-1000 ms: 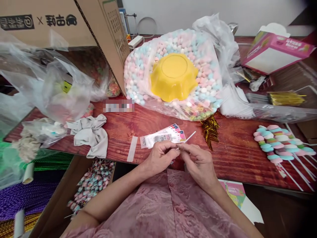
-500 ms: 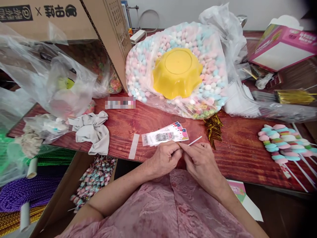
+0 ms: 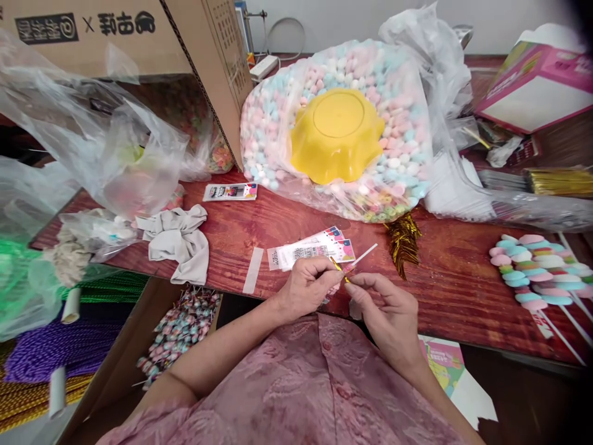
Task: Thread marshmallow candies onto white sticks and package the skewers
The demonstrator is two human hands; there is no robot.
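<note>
A gold twist tie (image 3: 338, 266) runs between my two hands at the table's front edge. My left hand (image 3: 308, 285) is closed around one part of the tie, and clear wrapping with something pinkish shows under its fingers. With thumb and forefinger, my right hand (image 3: 388, 304) pinches the tie's lower end. A white stick (image 3: 365, 254) slants up to the right from between the hands; what it is fixed to is mostly hidden. Just behind my left hand lie fanned printed clear bags (image 3: 310, 250). More gold twist ties (image 3: 404, 244) lie in a bunch to the right.
A yellow bowl (image 3: 340, 133) rests upside down on a big bag of pastel candies (image 3: 264, 133). Marshmallow skewers (image 3: 540, 272) lie at the right. A grey cloth (image 3: 183, 238), a tape strip (image 3: 252, 270) and a cardboard box (image 3: 194, 37) are on the left.
My hands have moved slightly apart, the right one down and to the right. The gold twist tie now shows between them. The view has shifted a little.
</note>
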